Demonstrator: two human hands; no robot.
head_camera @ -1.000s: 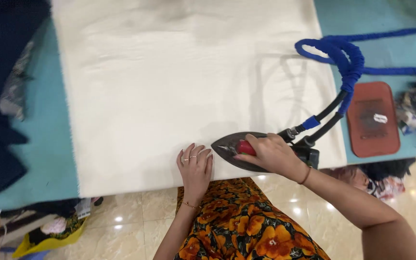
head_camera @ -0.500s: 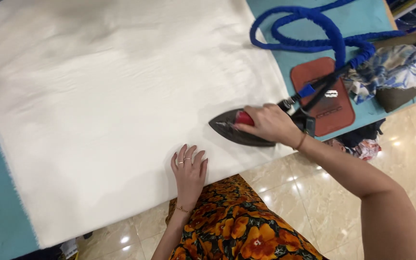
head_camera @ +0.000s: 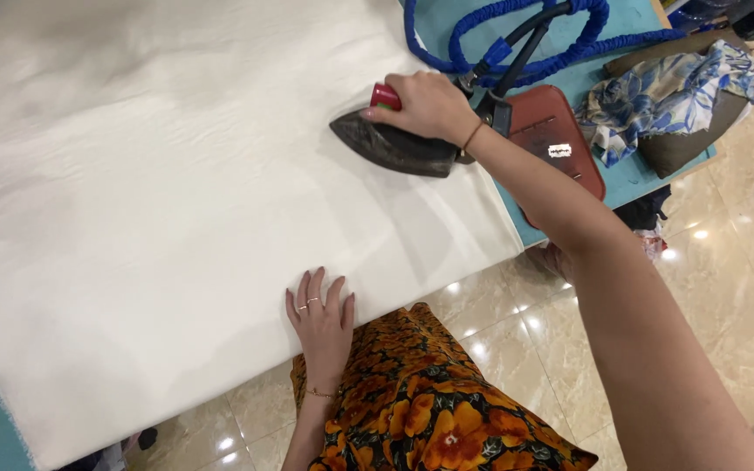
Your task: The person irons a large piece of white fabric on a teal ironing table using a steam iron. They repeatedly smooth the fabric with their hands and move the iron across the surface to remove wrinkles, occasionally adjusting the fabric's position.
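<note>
A single label is seen: a small white rectangular tag [head_camera: 560,151] fixed near the middle of a reddish-brown, rounded rubber iron-rest mat [head_camera: 569,166], which is laid on the teal table at the right edge of the white cloth. Its markings cannot be made out. No packages, signs or screens are shown.

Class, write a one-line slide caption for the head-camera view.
Right hand grips a dark iron on white cloth; left hand lies flat near its edge.

Matt white cloth [head_camera: 176,192], dull dark metal iron [head_camera: 399,146], glossy marble floor [head_camera: 517,331].
</note>
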